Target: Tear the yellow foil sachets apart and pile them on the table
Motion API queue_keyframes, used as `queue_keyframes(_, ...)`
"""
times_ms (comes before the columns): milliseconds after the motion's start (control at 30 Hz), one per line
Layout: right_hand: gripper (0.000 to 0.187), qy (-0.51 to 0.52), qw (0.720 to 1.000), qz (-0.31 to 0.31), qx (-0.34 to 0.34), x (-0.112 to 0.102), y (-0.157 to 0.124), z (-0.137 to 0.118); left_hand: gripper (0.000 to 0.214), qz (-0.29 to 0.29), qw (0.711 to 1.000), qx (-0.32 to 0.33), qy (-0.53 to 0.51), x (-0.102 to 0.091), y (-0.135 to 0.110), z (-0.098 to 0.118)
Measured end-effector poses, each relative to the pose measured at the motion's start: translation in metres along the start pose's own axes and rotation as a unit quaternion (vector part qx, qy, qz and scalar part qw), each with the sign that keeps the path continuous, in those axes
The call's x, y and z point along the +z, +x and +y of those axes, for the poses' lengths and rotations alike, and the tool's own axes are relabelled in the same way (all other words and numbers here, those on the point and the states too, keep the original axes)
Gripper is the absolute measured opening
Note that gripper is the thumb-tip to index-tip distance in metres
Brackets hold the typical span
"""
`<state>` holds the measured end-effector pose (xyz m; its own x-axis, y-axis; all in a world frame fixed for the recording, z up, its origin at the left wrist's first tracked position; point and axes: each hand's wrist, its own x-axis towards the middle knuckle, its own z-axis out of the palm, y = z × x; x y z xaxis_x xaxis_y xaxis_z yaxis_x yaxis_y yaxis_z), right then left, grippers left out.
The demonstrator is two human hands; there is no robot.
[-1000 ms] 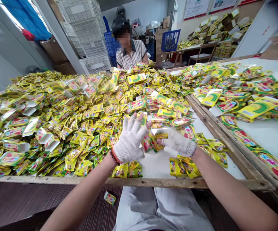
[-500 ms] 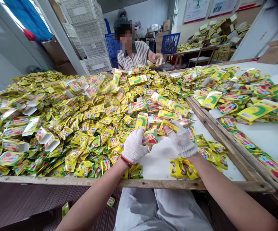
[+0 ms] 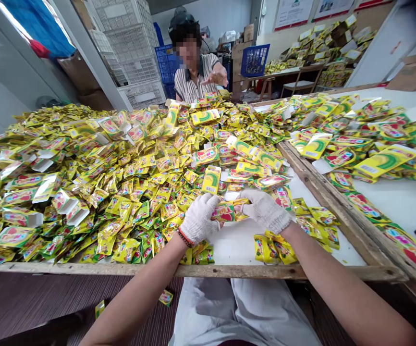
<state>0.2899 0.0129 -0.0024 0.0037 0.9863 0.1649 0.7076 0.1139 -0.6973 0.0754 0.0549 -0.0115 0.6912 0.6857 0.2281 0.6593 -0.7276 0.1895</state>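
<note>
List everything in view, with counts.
Held box: one, multicoloured, centre
Held packets: count unclear, yellow, centre
Tabletops: at least two, white, foreground
Loose packets: many, yellow, left and centre
Loose boxes: many, multicoloured, throughout
Floor packs: two, yellow, lower left
Crates: several, white, back left
Baskets: several, blue, back
Chair: one, brown, back right
Cartons: several, brown, background
Posters: three, white and red, wall
Cloth: one, blue, upper left
Co-worker: one, striped shirt, opposite
Left hand: one, gloved white, centre
Right hand: one, gloved white, centre
</note>
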Motion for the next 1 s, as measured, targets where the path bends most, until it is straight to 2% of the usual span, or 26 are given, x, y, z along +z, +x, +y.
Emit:
queue_keyframes(133, 0.020, -0.004, 0.995, 0.067, 0.067, 0.003, -0.001, -0.002, 0.054, 0.011, 0.999, -0.032, -0.030, -0.001, 0.002, 0.002)
queue_keyframes(200, 0.021, -0.024, 0.994, 0.087, 0.057, 0.005, -0.002, -0.001, 0.053, 0.012, 0.999, -0.033, -0.041, -0.001, 0.002, 0.002)
queue_keyframes(333, 0.016, -0.072, 0.989, 0.132, -0.009, 0.015, -0.005, -0.001, 0.050, 0.014, 0.996, -0.037, -0.078, 0.000, 0.002, 0.003)
queue_keyframes(400, 0.015, -0.078, 0.989, 0.126, -0.024, 0.019, -0.005, -0.002, 0.047, 0.017, 0.995, -0.047, -0.088, 0.002, 0.001, 0.003)
queue_keyframes(500, 0.019, 0.007, 0.996, 0.092, 0.012, 0.019, -0.005, -0.004, 0.046, 0.032, 0.996, -0.061, -0.065, 0.004, 0.001, 0.002)
queue_keyframes(567, 0.022, 0.067, 0.992, 0.099, 0.037, 0.016, -0.006, -0.006, 0.048, 0.047, 0.996, -0.067, -0.038, 0.004, 0.002, 0.000)
queue_keyframes(633, 0.019, 0.077, 0.991, 0.105, 0.040, 0.012, -0.007, -0.008, 0.050, 0.051, 0.996, -0.065, -0.018, 0.003, 0.001, 0.000)
queue_keyframes(667, 0.017, 0.075, 0.993, 0.083, 0.042, 0.011, -0.008, -0.009, 0.051, 0.049, 0.997, -0.061, -0.009, 0.002, 0.001, 0.001)
queue_keyframes(733, 0.015, 0.104, 0.993, -0.020, 0.061, 0.008, -0.010, -0.013, 0.051, 0.036, 0.998, -0.050, 0.007, 0.001, 0.001, 0.003)
queue_keyframes(800, 0.011, 0.182, 0.969, -0.138, 0.099, 0.006, -0.013, -0.018, 0.051, 0.023, 0.999, -0.041, 0.022, -0.001, 0.000, 0.005)
queue_keyframes(833, 0.008, 0.221, 0.953, -0.172, 0.116, 0.005, -0.014, -0.020, 0.052, 0.019, 0.999, -0.041, 0.029, -0.001, 0.000, 0.006)
queue_keyframes(900, 0.005, 0.277, 0.932, -0.185, 0.142, 0.003, -0.017, -0.025, 0.053, 0.020, 0.998, -0.046, 0.038, -0.002, 0.001, 0.008)
queue_keyframes(1000, 0.018, 0.281, 0.926, -0.187, 0.167, 0.007, -0.018, -0.026, 0.051, 0.013, 0.998, -0.048, 0.045, -0.001, 0.001, 0.010)
